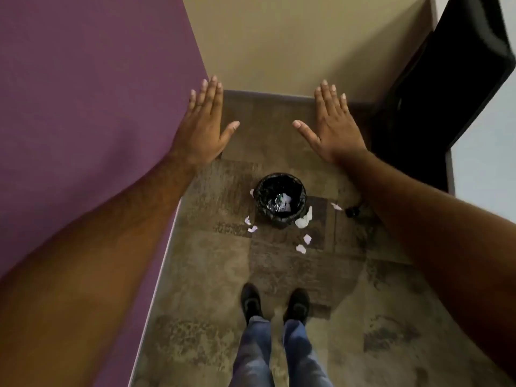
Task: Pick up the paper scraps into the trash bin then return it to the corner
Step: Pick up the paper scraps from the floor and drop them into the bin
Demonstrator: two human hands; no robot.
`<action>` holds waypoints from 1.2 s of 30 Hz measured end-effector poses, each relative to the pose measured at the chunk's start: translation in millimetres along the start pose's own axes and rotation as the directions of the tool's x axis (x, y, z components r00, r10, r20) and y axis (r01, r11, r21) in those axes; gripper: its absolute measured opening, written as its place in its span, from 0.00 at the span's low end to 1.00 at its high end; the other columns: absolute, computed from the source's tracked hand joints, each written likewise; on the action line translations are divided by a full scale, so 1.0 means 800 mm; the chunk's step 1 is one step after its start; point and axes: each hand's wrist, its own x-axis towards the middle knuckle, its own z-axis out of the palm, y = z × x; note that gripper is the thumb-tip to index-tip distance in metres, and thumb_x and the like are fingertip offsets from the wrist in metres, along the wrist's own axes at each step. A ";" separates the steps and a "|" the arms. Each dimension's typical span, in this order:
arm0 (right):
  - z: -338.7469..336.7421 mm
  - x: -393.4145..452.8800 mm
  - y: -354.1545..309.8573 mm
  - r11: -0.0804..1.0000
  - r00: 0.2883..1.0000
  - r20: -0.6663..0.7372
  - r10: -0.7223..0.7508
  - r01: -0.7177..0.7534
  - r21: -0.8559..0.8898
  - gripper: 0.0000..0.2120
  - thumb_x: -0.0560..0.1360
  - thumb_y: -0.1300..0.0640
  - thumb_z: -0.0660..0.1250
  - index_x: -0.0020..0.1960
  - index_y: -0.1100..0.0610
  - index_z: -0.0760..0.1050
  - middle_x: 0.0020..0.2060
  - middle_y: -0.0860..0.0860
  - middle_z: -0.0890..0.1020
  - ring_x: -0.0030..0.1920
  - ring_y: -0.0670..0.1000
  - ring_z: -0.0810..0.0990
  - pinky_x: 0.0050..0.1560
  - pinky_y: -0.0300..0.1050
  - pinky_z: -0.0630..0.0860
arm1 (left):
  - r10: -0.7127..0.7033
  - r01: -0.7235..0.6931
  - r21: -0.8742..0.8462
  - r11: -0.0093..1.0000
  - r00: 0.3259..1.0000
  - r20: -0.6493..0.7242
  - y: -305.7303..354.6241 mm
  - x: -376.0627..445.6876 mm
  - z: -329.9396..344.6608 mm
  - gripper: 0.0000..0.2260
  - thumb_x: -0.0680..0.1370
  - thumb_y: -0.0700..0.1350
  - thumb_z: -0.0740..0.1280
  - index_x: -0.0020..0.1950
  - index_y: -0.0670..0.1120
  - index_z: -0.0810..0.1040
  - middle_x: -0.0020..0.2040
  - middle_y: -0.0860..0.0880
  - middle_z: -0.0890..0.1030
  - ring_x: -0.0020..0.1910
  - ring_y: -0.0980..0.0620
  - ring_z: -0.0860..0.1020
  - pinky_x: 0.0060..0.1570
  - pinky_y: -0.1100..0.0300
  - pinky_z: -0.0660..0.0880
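Your left hand [205, 127] and right hand [333, 125] are spread flat and empty, probably staged above the trash bin [280, 201] and paper scraps [303, 220].

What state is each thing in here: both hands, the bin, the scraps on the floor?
Left hand: open, fingers spread, empty, held out in the air.
Right hand: open, fingers spread, empty, held out in the air.
Trash bin: upright on the carpet, black liner in, some rubbish inside, standing out from the corner.
Paper scraps: loose on the carpet around the bin, none picked up yet.
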 end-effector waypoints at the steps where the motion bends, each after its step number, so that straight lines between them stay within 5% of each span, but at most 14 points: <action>1: 0.016 -0.002 0.002 1.000 1.000 0.022 0.012 -0.012 -0.005 0.46 0.82 0.28 0.42 0.84 0.64 0.45 0.84 0.61 0.47 0.85 0.58 0.45 0.84 0.57 0.45 | -0.006 0.006 0.005 1.000 1.000 0.014 0.003 -0.002 0.018 0.39 0.88 0.62 0.53 0.88 0.36 0.47 0.89 0.38 0.47 0.89 0.39 0.47 0.88 0.43 0.45; 16: 0.249 -0.045 0.055 0.998 0.949 0.311 0.044 -0.056 0.030 0.43 0.83 0.29 0.44 0.85 0.59 0.46 0.85 0.56 0.49 0.85 0.57 0.46 0.84 0.59 0.45 | 0.025 0.023 -0.183 0.983 0.966 0.258 0.022 -0.041 0.258 0.34 0.88 0.53 0.57 0.88 0.36 0.51 0.89 0.39 0.51 0.89 0.39 0.49 0.88 0.44 0.49; 20: 0.305 -0.061 0.070 0.996 0.951 0.300 0.078 -0.086 0.012 0.40 0.82 0.30 0.48 0.82 0.59 0.58 0.74 0.60 0.71 0.73 0.61 0.70 0.75 0.59 0.68 | 0.028 0.031 -0.189 0.981 0.953 0.303 0.034 -0.051 0.310 0.31 0.86 0.49 0.60 0.87 0.37 0.58 0.87 0.39 0.60 0.88 0.35 0.54 0.87 0.39 0.50; 23: 0.352 -0.075 0.077 0.993 0.938 0.331 0.108 -0.118 0.012 0.34 0.83 0.34 0.52 0.76 0.59 0.65 0.64 0.59 0.75 0.62 0.60 0.74 0.64 0.57 0.76 | 0.034 0.035 -0.188 0.982 0.937 0.348 0.038 -0.060 0.352 0.29 0.85 0.47 0.62 0.84 0.38 0.65 0.83 0.39 0.68 0.85 0.35 0.62 0.86 0.38 0.54; 28: 0.432 -0.097 0.101 0.977 0.907 0.393 0.150 -0.198 0.084 0.22 0.82 0.46 0.62 0.67 0.61 0.71 0.61 0.61 0.76 0.62 0.62 0.75 0.63 0.57 0.73 | -0.024 0.100 -0.182 0.978 0.925 0.378 0.041 -0.074 0.433 0.25 0.81 0.45 0.65 0.77 0.38 0.74 0.72 0.38 0.78 0.69 0.36 0.77 0.70 0.43 0.72; 36: 0.576 -0.156 0.148 0.921 0.825 0.508 0.247 -0.363 0.141 0.09 0.79 0.52 0.67 0.55 0.56 0.78 0.53 0.56 0.80 0.54 0.60 0.81 0.51 0.54 0.80 | -0.130 0.235 -0.205 0.950 0.895 0.426 0.037 -0.125 0.591 0.11 0.79 0.41 0.68 0.60 0.39 0.80 0.57 0.38 0.81 0.58 0.35 0.79 0.58 0.45 0.73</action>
